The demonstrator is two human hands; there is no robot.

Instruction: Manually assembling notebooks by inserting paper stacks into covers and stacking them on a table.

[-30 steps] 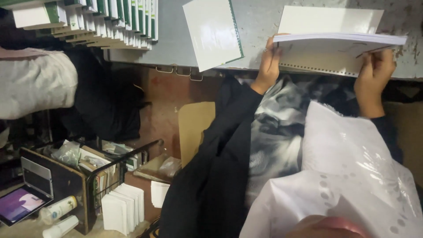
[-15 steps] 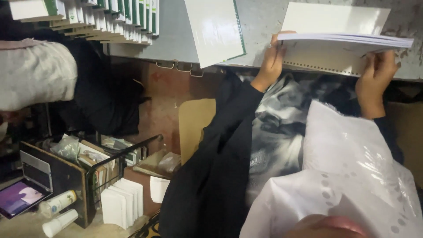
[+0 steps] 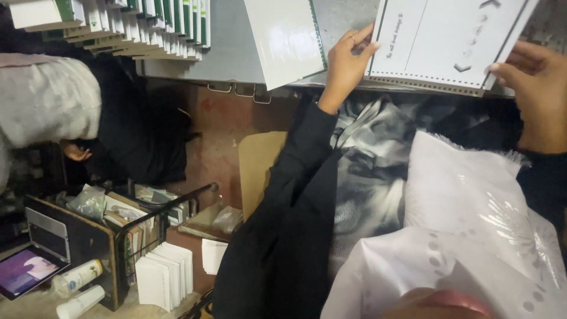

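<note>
Both my hands hold a stack of white sheets (image 3: pixel 449 41) with a row of punched holes along its lower edge, over a grey table (image 3: pixel 236 56). My left hand (image 3: pixel 347 59) grips the stack's left edge, with a ring on one finger. At the right edge, my right hand (image 3: pixel 531 94) pinches the corner with thumb and fingers. The top sheet's face shows, with faint printing. Just left of my left hand, a white cover with a green edge (image 3: pixel 286 38) lies on the table.
A fanned row of green-and-white booklets (image 3: pixel 147 23) lies at the table's top left. Another person in grey and black (image 3: pixel 53 100) stands at the left. Below are a dark rack with papers (image 3: pixel 106 236), white paper stacks (image 3: pixel 165 274), a lit tablet (image 3: pixel 23 273) and two bottles (image 3: pixel 77 277).
The stack was seen edge-on; now it is tipped so its top face shows, and it fills more of the view. My hands keep their hold on both edges.
</note>
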